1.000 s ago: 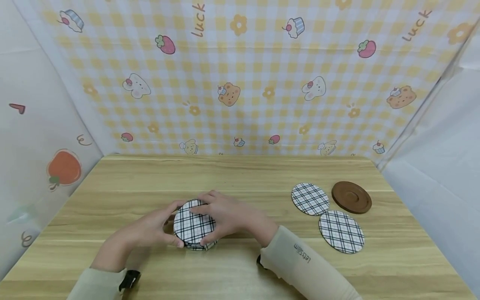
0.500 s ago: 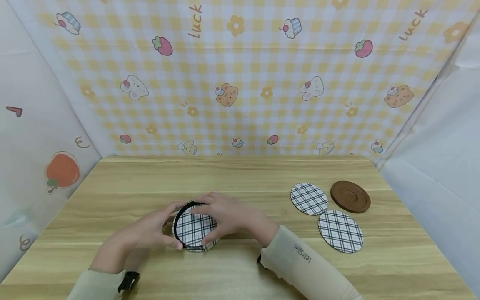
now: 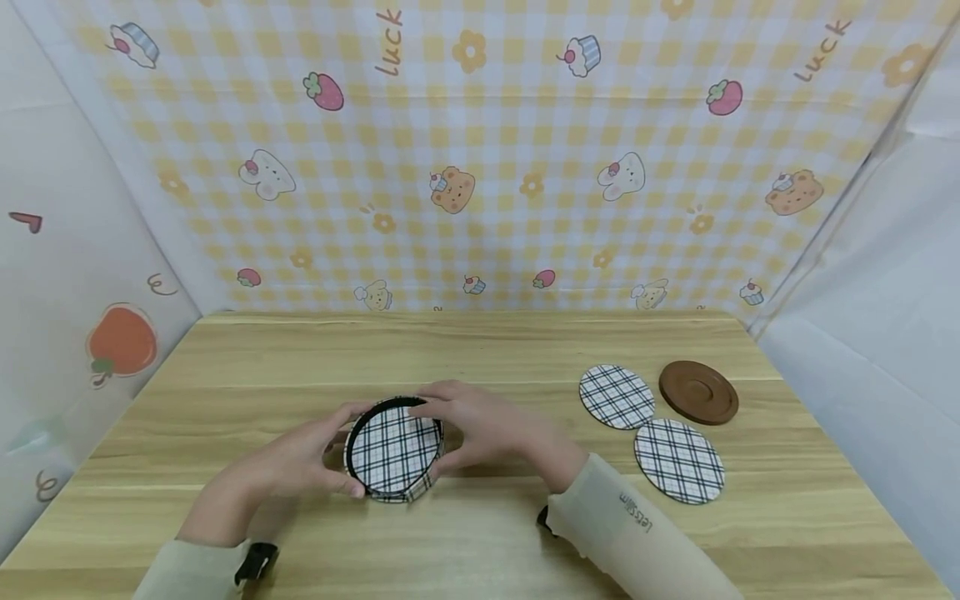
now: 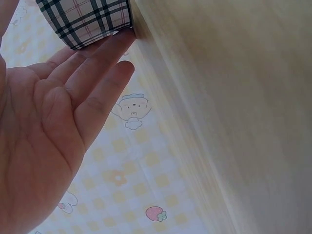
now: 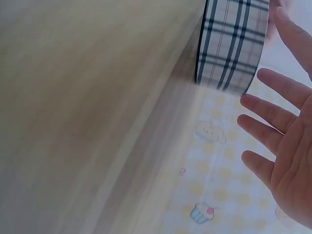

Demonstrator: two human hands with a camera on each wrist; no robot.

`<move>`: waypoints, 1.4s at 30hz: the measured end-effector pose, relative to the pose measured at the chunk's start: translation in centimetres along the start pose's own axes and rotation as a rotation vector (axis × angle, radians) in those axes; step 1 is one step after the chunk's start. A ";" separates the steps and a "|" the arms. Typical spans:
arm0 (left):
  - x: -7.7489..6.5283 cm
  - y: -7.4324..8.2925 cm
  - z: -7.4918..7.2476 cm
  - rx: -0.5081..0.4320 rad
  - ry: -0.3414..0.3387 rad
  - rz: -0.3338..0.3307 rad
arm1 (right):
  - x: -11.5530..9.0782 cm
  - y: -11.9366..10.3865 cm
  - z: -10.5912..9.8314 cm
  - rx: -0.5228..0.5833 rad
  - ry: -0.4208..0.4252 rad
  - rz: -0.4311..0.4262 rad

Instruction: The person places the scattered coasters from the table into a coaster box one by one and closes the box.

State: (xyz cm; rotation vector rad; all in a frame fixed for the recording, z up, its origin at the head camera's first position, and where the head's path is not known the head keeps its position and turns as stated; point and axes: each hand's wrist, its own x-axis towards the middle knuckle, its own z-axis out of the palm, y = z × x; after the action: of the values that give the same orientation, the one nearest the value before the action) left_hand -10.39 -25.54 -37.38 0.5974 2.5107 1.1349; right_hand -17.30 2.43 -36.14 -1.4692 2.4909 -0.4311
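Note:
A round plaid coaster holder (image 3: pixel 408 490) with a black inner rim stands on the table, and a plaid coaster (image 3: pixel 393 446) lies inside it below the rim. The left hand (image 3: pixel 303 454) grips the holder's left side, thumb at the front and fingers toward the back. In the left wrist view, its fingertips meet the plaid side wall. At the holder's right side is the right hand (image 3: pixel 483 429), fingers spread and relaxed, with the index finger over the back rim. The right wrist view shows that hand's spread fingers close beside the holder's wall.
Two more plaid coasters (image 3: pixel 617 397) (image 3: pixel 679 461) lie flat on the right of the wood-grain table (image 3: pixel 480 350). Beside them is a brown round disc (image 3: pixel 698 392) with a ringed centre. A yellow checked cloth (image 3: pixel 495 125) hangs behind the table.
The plaid coaster has sunk from on top of the rim down into the holder. The right hand has drawn back to the right; the left hand stays in place.

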 end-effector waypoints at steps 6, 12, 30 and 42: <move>0.0 -0.1 0.1 0.001 0.009 -0.006 | -1.9 1.2 -0.3 0.060 0.031 0.047; 0.0 -0.1 0.1 0.017 0.017 -0.020 | -3.9 2.6 -0.8 0.085 0.073 0.098; -0.1 -0.2 0.1 -0.022 -0.003 0.034 | -11.1 8.1 -2.5 0.132 0.205 0.338; -0.2 0.0 0.0 -0.008 -0.003 0.028 | -15.7 11.7 -3.7 0.161 0.217 0.453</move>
State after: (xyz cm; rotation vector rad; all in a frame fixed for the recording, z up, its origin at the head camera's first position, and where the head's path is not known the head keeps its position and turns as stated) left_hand -10.21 -25.65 -37.33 0.6331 2.5019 1.1523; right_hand -20.57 22.14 -36.25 -0.7996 2.7689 -0.7102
